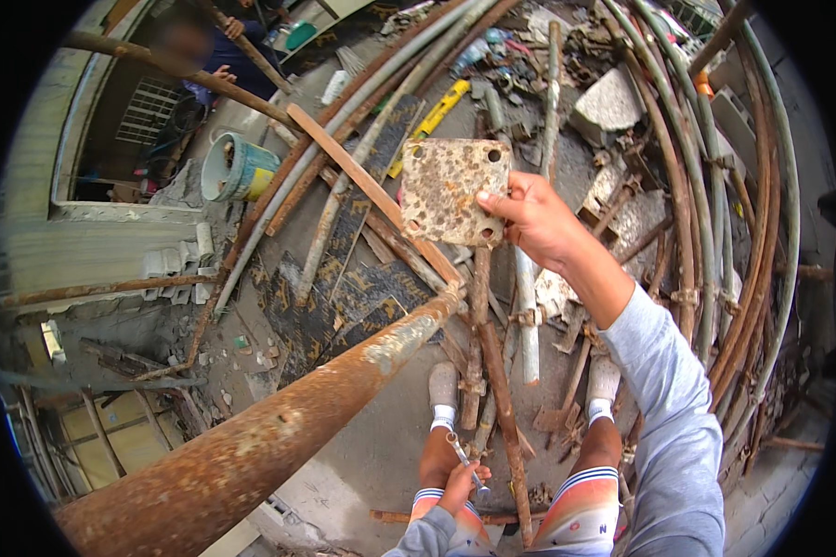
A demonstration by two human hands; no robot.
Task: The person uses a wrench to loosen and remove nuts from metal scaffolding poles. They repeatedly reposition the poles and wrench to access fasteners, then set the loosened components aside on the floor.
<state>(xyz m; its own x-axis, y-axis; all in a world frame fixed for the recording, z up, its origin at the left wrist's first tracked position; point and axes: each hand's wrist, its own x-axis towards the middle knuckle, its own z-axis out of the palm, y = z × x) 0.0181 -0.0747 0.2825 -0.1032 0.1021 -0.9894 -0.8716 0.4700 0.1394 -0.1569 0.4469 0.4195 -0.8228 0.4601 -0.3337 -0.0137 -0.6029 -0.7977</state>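
My right hand (548,227) pinches the right edge of a square metal base plate (446,186), thumb on its face. The plate is raised in front of me, mottled with rust and mortar, with a hole near each corner. Low over my lap, my left hand (463,485) is closed around a small silver wrench (457,448), whose ring end points up and away from me. Between the plate and my left hand, a thick rusty pipe (279,422) slants up from the lower left; neither hand touches it.
Long scaffold pipes (353,102) cross the floor, with more bundled at the right (706,186). A wooden plank (362,181), a yellow spirit level (437,121), a bucket (237,167) and concrete rubble (608,102) lie around. Another person (232,56) is at the upper left.
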